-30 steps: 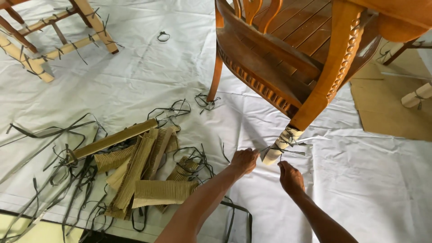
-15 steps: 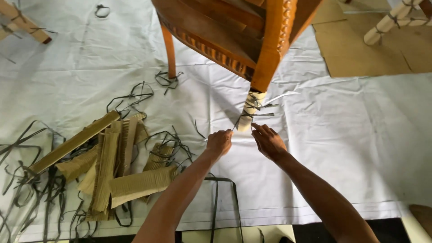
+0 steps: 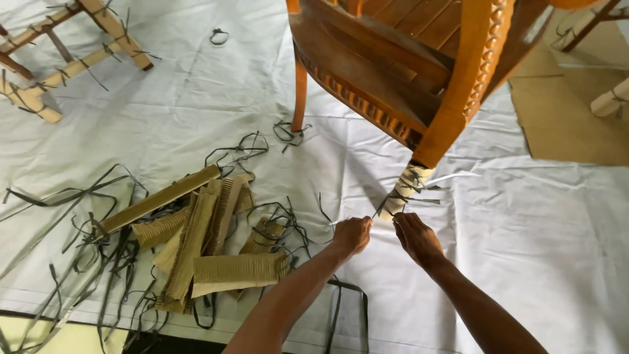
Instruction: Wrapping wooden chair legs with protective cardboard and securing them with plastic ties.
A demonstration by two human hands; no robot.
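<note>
The left hand (image 3: 352, 236) is closed, its fingers pinching the end of a dark strap (image 3: 380, 208) that runs up to the wrapped foot of a chair leg (image 3: 404, 190). The right hand (image 3: 415, 237) sits just beside it, fingertips pressed together on the strapping at the very bottom of that same leg; what exactly is caught in its grip is too small to tell. The leg's foot is bound in pale corrugated cardboard with dark straps tied around it, loose ends sticking out sideways. It belongs to a carved wooden chair (image 3: 419, 72) standing on a white sheet (image 3: 537, 236) spread over the floor. To the left of the hands lies a pile of cardboard strips (image 3: 203, 242), tangled with cut dark straps (image 3: 85, 255). More strap scraps lie by the chair's far leg (image 3: 299, 95). In the upper left corner stand the legs of another chair (image 3: 65, 52), still wrapped and tied. A flat sheet of brown cardboard (image 3: 570, 124) lies on the floor at the upper right, and beside it another wrapped leg (image 3: 609, 101) shows at the edge.
</note>
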